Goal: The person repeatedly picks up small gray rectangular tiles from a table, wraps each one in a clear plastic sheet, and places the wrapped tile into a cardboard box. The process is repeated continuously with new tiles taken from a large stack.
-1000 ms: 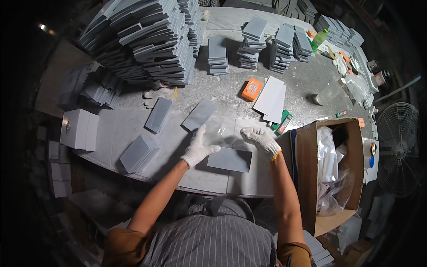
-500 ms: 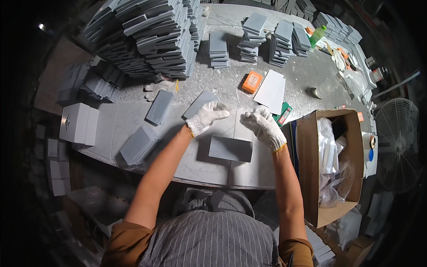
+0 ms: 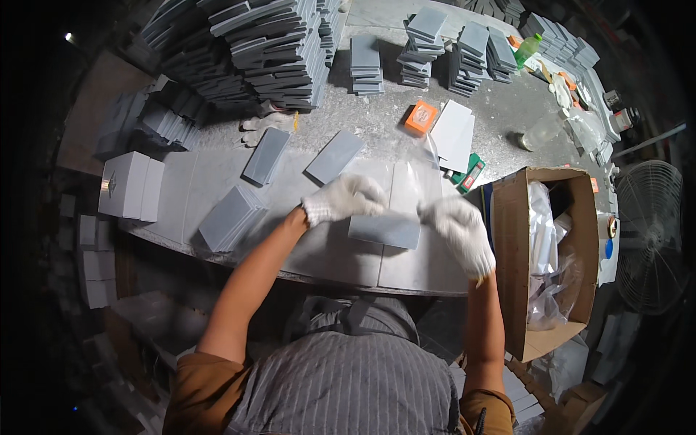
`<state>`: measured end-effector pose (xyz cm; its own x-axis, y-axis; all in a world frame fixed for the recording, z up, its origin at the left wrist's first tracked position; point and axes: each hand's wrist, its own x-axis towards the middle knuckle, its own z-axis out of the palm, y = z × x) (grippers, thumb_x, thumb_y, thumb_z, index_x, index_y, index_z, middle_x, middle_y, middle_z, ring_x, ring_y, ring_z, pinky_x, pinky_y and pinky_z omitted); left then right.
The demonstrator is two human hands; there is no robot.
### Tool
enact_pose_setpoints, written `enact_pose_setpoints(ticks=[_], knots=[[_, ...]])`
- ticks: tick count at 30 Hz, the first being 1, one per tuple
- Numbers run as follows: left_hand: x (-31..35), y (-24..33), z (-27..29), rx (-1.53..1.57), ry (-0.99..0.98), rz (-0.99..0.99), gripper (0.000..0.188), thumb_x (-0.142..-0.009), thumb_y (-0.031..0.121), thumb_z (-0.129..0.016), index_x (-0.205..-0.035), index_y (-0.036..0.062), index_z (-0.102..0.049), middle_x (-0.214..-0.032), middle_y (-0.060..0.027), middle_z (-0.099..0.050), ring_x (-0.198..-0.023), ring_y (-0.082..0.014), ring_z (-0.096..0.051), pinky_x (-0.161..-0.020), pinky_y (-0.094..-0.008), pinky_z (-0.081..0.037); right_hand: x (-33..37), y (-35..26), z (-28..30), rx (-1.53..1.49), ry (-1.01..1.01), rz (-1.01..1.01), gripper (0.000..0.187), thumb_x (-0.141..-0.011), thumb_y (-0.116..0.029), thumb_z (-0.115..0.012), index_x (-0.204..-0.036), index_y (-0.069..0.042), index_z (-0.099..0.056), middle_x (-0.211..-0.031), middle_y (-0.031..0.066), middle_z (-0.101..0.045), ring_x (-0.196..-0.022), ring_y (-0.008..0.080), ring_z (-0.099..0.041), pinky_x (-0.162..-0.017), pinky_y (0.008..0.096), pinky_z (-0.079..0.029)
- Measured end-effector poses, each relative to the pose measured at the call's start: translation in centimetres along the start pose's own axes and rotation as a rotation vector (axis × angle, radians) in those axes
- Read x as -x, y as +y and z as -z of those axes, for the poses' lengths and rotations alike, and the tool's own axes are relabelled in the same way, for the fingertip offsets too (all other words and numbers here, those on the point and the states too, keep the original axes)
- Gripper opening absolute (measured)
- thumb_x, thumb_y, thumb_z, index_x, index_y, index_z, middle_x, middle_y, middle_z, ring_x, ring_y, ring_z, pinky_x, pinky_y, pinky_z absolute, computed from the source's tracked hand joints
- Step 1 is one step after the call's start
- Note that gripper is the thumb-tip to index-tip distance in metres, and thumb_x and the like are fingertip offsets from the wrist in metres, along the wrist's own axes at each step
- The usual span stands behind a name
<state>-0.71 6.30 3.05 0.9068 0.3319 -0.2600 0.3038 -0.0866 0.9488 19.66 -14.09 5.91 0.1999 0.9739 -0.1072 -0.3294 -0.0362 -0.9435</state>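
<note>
A thin clear plastic bag (image 3: 412, 187) stretches up between my hands, above the worktop. Both hands wear white knitted gloves. My left hand (image 3: 344, 198) has its fingers closed at the bag's left lower edge. Slightly blurred, my right hand (image 3: 460, 230) pinches the other side. Just below them a grey rectangular tile (image 3: 384, 232) lies flat, its upper edge partly behind the left fingers and the plastic. Two more tiles lie beyond my left hand: one grey tile (image 3: 335, 156) and another grey tile (image 3: 266, 156). A short fanned tile stack (image 3: 230, 220) sits to the left.
Tall tile stacks (image 3: 279, 58) rise at the back left; smaller piles (image 3: 366, 61) stand along the back. An orange box (image 3: 420, 117), white sheets (image 3: 452, 136) and a green box (image 3: 467, 172) lie ahead. An open carton (image 3: 511, 268) of plastic stands right, a white box (image 3: 130, 187) left.
My right hand has moved right and nearer to me, away from the left. The clear plastic now shows spread between them. The view has shifted slightly.
</note>
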Motion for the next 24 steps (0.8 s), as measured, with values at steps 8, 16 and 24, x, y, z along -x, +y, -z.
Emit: enact_pose_setpoints(ticks=[8, 16, 24], knots=[[8.6, -3.9, -5.3, -1.28, -0.13, -0.414, 0.008, -0.078, 0.024, -0.062, -0.073, 0.022, -0.069, -0.083, 0.0026, -0.062, -0.094, -0.0193, -0.059, -0.107, -0.0456, -0.037, 9.3, 8.1, -4.8, 1.176, -0.234, 0.24, 0.013, -0.08, -0.028, -0.075, -0.089, -0.02, -0.07, -0.098, -0.002, -0.069, -0.106, 0.0197, -0.064, -0.107, 0.0426, -0.043], [8.7, -3.3, -6.8, -1.124, 0.102, -0.507, 0.027, -0.076, 0.033, -0.068, -0.098, 0.0169, -0.069, -0.116, -0.0036, -0.061, -0.111, -0.025, -0.053, -0.106, -0.0464, -0.039, 9.7, 16.0, -4.6, 1.262, -0.133, 0.284, 0.018, -0.081, -0.031, -0.072, -0.095, -0.019, -0.068, -0.1, -0.0018, -0.068, -0.102, 0.0205, -0.063, -0.102, 0.0412, -0.045], [8.9, -8.2, -8.3, -1.24, 0.111, -0.597, 0.027, -0.084, 0.023, -0.061, -0.109, 0.0215, -0.07, -0.133, -0.0014, -0.054, -0.114, -0.0274, -0.049, -0.098, -0.0388, -0.046, 10.6, 14.0, -5.3, 0.64, 0.398, 0.056, 0.054, -0.08, -0.023, -0.08, -0.127, -0.007, -0.057, -0.108, 0.0128, -0.068, -0.102, 0.0251, -0.067, -0.089, 0.0383, -0.054]])
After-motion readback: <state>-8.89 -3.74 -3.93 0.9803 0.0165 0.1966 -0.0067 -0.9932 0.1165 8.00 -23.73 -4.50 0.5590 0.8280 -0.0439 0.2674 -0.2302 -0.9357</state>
